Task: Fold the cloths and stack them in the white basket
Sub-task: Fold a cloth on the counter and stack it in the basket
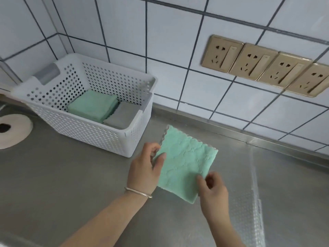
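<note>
Between your two hands, just above the steel desk (71, 184), you hold a mint-green cloth (187, 163) folded into a rough square with wavy edges. Your left hand (145, 169) pinches its left edge, thumb on top and fingers curled behind. Your right hand (212, 188) pinches the near right corner, fingers curled round it. A thin bracelet (138, 192) circles your left wrist.

Up and to the left of the cloth, the white basket (85, 129) stands on the desk against the tiled wall (169, 41), its sides dotted with holes and a grey grip at each end. Inside it lie two folded cloths side by side: a green folded cloth (92, 106) on the left and a grey folded cloth (122, 114) on the right, touching each other.

At the far left edge a paper roll (15, 130) lies flat on the desk. On the wall to the right, a row of four gold sockets (265, 65) runs across the tiles. A strip of clear bubbled plastic (252, 202) lies on the desk by your right hand.
</note>
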Available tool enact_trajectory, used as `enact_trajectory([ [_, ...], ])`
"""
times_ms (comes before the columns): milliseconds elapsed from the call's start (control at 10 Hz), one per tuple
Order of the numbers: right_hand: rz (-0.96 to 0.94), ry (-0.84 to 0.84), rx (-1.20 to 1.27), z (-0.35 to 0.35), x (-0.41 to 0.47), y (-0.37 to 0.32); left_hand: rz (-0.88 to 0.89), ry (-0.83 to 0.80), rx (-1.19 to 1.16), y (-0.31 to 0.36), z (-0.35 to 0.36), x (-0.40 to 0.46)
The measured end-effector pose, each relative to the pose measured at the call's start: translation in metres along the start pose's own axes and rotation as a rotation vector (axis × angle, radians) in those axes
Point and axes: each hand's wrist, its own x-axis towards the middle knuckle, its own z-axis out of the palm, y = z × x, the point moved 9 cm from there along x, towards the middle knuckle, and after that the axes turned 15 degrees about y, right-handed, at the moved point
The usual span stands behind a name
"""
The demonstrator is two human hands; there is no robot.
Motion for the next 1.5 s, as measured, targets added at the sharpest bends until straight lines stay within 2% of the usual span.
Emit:
enact_trajectory([
  [100, -0.058, 0.025, 0.148, 0.007, -0.006, -0.053, 0.278, 0.096, -0.052, 0.044, -0.04, 0.037],
  [200, -0.134, 0.02, 0.254, 0.031, -0.012, -0.114, 0.404, 0.181, -0.054, 0.059, -0.083, 0.083],
  [300, -0.17, -0.038, 0.316, 0.08, -0.02, -0.17, 0.402, 0.142, -0.033, 0.044, -0.12, 0.14],
  [400, -0.212, -0.05, 0.264, 0.144, -0.018, -0.216, 0.269, 0.007, 0.038, 0.01, -0.136, 0.208],
  [500, -0.225, -0.088, 0.133, 0.214, -0.002, -0.239, 0.062, -0.162, 0.153, -0.045, -0.127, 0.267],
  [700, 0.063, -0.35, -0.204, 0.352, 0.027, -0.193, -0.013, -0.481, 0.623, -0.157, -0.091, 0.324],
  [800, 0.238, -0.443, -0.307, 0.388, 0.027, -0.162, -0.051, -0.59, 0.756, -0.202, -0.069, 0.33],
  [1000, 0.407, -0.477, -0.346, 0.416, 0.029, -0.141, 0.117, -0.733, 0.988, -0.244, -0.039, 0.333],
  [1300, 0.438, -0.461, -0.429, 0.433, 0.03, -0.123, 0.211, -0.873, 1.188, -0.268, -0.025, 0.328],
  [1500, 0.195, -0.424, -0.607, 0.436, 0.036, -0.125, 0.27, -0.813, 1.169, -0.261, -0.023, 0.315],
])
